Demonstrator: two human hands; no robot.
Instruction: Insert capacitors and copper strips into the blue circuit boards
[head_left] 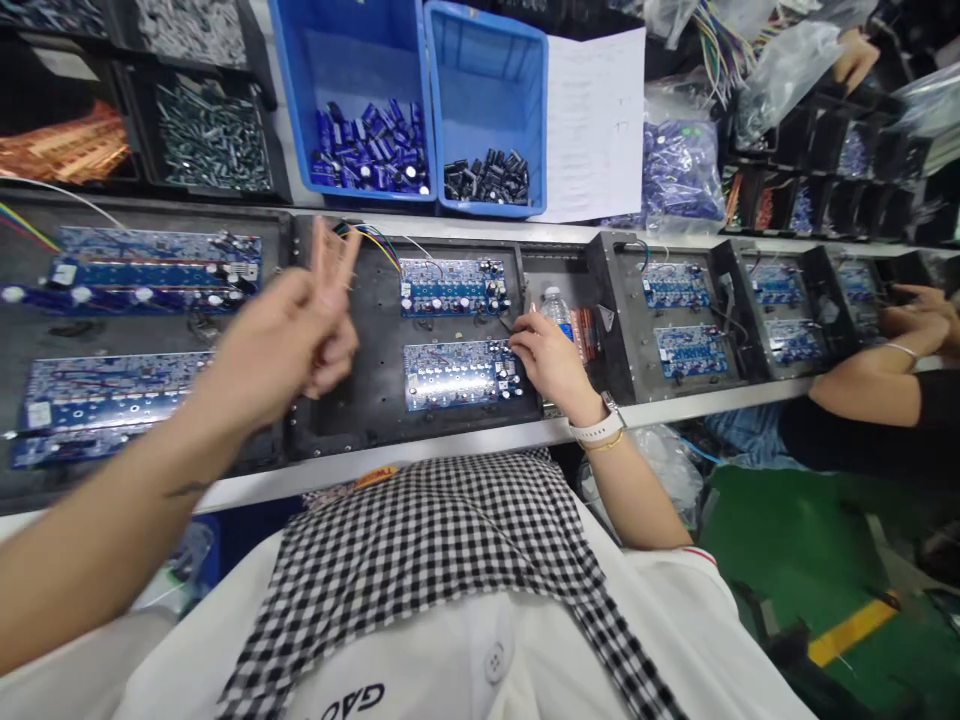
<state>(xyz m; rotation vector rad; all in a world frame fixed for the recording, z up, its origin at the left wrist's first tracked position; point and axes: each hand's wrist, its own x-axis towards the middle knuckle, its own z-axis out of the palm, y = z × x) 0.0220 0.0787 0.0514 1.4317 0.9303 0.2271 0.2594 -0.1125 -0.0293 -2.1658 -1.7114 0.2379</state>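
Observation:
My left hand [281, 335] is raised over the frame beside the left circuit boards [142, 270], its fingers closed on copper strips [334, 258] that stick up from the grip. My right hand [547, 350] is at the right end of the middle boards, fingers bent together near the edge of the lower board [457, 375]; what is between its fingertips is too small to make out. The upper board [454, 288] lies behind it, with coloured wires at its left. A clear bottle [555, 308] lies just beyond my right hand.
Blue bins of blue capacitors [371, 150] and black capacitors [487, 180] stand behind the frames, beside a paper sheet [592, 120]. Black trays of metal parts [214, 135] are at the back left. Another person's arm [870, 385] is at the far right.

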